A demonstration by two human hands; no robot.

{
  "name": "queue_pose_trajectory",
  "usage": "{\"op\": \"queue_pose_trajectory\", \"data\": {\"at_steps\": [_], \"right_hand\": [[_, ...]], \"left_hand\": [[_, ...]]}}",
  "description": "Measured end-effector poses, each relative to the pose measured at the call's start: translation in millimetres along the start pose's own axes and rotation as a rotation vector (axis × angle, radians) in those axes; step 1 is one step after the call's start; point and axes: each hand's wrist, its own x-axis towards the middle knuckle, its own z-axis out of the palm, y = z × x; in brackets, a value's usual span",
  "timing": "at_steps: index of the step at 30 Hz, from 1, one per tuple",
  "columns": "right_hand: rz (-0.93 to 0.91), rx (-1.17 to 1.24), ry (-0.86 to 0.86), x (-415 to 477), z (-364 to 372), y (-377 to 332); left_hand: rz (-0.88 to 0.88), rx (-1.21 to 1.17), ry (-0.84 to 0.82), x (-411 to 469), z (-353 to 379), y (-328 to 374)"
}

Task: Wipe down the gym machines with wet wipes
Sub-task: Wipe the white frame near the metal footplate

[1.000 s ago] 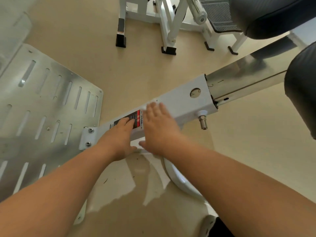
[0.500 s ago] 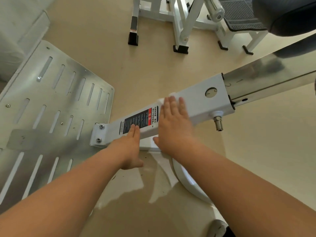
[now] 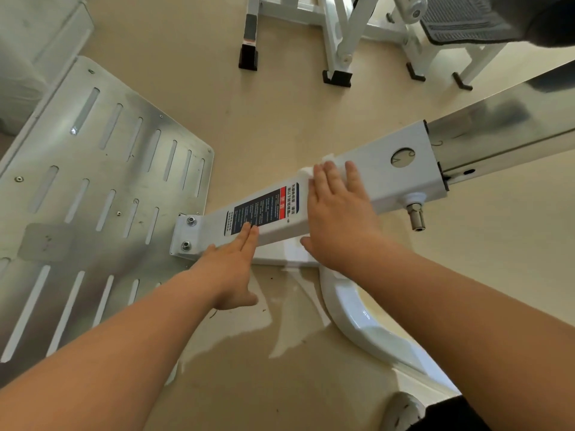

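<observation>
We press the wet wipe [image 3: 314,169] flat under the open right hand [image 3: 339,213] on the white beam [image 3: 376,175], beside its warning label [image 3: 261,209]; left hand [image 3: 230,269], open and empty, braces there. Keep even pressure.

Just 2 bare forearms here, no sleeves, no watch or rings on the left hand [image 3: 231,269] or right hand [image 3: 339,219], dark clothing in the bottom corner

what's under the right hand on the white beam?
A white wipe is pressed flat under the right hand on the white beam; only its edge shows past the fingertips. The rest of the wipe and the beam surface beneath the palm are covered.
</observation>
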Motion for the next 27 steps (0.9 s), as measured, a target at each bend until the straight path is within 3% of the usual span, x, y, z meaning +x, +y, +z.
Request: {"op": "queue_pose_trajectory", "data": {"at_steps": [7, 11, 14, 18, 23, 27], "right_hand": [[-0.341, 0.065, 0.113, -2.3, 26.5, -90.5], [-0.398, 0.006, 0.197, 5.0, 45.6, -110.7], [-0.412, -0.061, 0.245, -0.6, 58.0, -98.5], [-0.263, 0.043, 0.312, -27.1, 63.5, -62.2], [0.057, 0.45, 0.484, -74.2, 59.9, -17.1], [0.364, 1.145, 0.404, -107.4, 51.5, -38.9]], "left_hand": [[-0.037, -0.077, 0.062, -3.8, 14.6, -14.7], [-0.171, -0.111, -0.025, -11.5, 31.2, -30.4], [-0.185, -0.175, 0.022, -11.7, 24.3, -29.8], [-0.114, -0.305, 0.287, -2.1, -1.2, -11.4], [0.075, -0.546, 0.616, 5.6, -42.0, 31.8], [0.157, -0.659, 0.695, 8.8, -50.2, 52.7]]}}
